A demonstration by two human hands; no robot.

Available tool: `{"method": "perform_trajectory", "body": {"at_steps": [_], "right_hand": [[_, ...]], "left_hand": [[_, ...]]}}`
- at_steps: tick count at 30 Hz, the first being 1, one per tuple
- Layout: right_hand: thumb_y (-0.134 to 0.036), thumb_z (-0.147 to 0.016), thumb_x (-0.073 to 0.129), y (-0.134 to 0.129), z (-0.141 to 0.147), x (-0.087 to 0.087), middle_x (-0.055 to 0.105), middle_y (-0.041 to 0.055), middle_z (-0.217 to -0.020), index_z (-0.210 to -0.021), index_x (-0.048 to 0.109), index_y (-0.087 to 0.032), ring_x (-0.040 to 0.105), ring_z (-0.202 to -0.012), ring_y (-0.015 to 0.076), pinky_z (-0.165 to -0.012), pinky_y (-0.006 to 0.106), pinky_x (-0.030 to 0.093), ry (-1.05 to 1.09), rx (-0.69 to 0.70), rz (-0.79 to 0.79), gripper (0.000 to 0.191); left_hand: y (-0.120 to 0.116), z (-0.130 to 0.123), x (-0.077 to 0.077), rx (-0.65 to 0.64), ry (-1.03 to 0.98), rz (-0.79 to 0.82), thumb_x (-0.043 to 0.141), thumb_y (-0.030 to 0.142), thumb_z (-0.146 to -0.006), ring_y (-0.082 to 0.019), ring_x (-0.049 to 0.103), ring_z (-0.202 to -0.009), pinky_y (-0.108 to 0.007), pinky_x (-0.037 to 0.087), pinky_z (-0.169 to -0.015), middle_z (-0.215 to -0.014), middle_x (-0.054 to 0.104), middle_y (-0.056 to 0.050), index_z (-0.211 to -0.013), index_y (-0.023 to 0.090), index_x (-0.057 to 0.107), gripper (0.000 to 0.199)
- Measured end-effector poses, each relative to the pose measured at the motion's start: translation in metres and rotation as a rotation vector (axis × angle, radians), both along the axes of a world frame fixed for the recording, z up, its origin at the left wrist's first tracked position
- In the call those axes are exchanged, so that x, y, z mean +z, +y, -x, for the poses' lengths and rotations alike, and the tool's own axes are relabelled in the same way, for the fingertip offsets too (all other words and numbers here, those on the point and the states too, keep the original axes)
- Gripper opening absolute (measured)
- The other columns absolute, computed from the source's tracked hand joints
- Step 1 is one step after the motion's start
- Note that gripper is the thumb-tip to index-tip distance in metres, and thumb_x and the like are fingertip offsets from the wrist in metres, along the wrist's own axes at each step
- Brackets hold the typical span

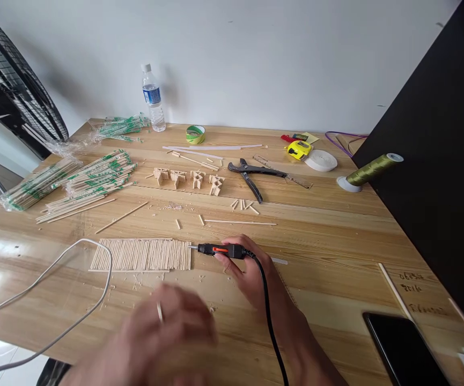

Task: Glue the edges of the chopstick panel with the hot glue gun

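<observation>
Surface (336, 252): stick panel (141, 254) just left of right grip (248, 280), which is wrapped round corded tool (221, 250), tip at panel's end. Probably edge bonding; next calls for steady tip. Left grip (171, 321) blurred, can't tell if pinching stick bit (160, 312).

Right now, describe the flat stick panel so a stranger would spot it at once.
On the wooden table, look to the left, just beside the black tool in the right hand. There lies the stick panel, crossed near its left end by a grey cable. Unlike the wrapped stick bundles behind it, it is a flat, oblong row without any wrapping.
</observation>
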State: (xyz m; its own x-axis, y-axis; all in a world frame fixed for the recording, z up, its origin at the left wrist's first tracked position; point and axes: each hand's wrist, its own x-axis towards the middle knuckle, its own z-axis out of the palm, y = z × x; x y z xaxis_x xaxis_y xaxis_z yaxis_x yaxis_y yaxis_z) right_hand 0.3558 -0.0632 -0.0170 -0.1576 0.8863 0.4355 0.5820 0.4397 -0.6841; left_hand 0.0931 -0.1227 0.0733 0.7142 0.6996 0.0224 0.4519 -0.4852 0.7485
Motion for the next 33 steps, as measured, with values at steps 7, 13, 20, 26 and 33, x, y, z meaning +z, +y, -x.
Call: {"method": "perform_trajectory", "body": {"at_steps": [7, 13, 20, 26, 33], "right_hand": [[-0.022, -0.1, 0.063, -0.002, 0.005, -0.006, 0.068, 0.0034, -0.093, -0.102, 0.059, -0.025, 0.067, -0.084, 0.0211, -0.075, 0.032, 0.052, -0.003, -0.029, -0.028, 0.006], [-0.021, -0.101, 0.06, -0.003, 0.006, -0.001, 0.066, 0.0016, -0.09, -0.097, 0.059, -0.025, 0.065, -0.083, 0.0198, -0.075, 0.031, 0.049, 0.012, -0.015, 0.05, 0.006], [-0.02, -0.099, 0.061, -0.004, 0.002, 0.007, 0.065, 0.0021, -0.092, -0.098, 0.06, -0.024, 0.065, -0.083, 0.02, -0.076, 0.031, 0.049, -0.005, 0.011, 0.163, 0.004], [-0.019, -0.099, 0.06, -0.006, 0.001, 0.017, 0.063, 0.0012, -0.087, -0.094, 0.058, -0.024, 0.063, -0.078, 0.0194, -0.072, 0.03, 0.049, -0.035, 0.048, 0.193, 0.007], [-0.021, -0.101, 0.059, -0.007, -0.002, 0.024, 0.065, 0.0024, -0.088, -0.094, 0.061, -0.025, 0.064, -0.08, 0.0201, -0.072, 0.031, 0.05, -0.05, 0.086, 0.242, 0.008]], "left_hand": [[0.075, 0.019, -0.071, 0.263, 0.211, -0.352, 0.073, 0.04, -0.095, -0.037, 0.053, -0.137, -0.06, 0.045, -0.111, -0.148, 0.054, -0.014, -0.154, 0.029, 0.04, 0.068], [0.076, 0.017, -0.083, 0.306, 0.252, -0.364, 0.067, 0.042, -0.097, -0.037, 0.054, -0.133, -0.058, 0.045, -0.109, -0.145, 0.057, -0.012, -0.146, 0.027, 0.051, 0.053], [0.076, 0.014, -0.083, 0.312, 0.27, -0.363, 0.066, 0.044, -0.096, -0.037, 0.053, -0.132, -0.057, 0.044, -0.109, -0.144, 0.057, -0.012, -0.143, 0.026, 0.053, 0.052], [0.075, 0.014, -0.082, 0.309, 0.277, -0.353, 0.065, 0.046, -0.097, -0.036, 0.052, -0.132, -0.056, 0.042, -0.11, -0.144, 0.057, -0.013, -0.142, 0.026, 0.053, 0.051], [0.076, 0.015, -0.081, 0.306, 0.268, -0.35, 0.066, 0.046, -0.097, -0.037, 0.052, -0.132, -0.056, 0.042, -0.109, -0.144, 0.057, -0.013, -0.142, 0.026, 0.054, 0.052]]}}
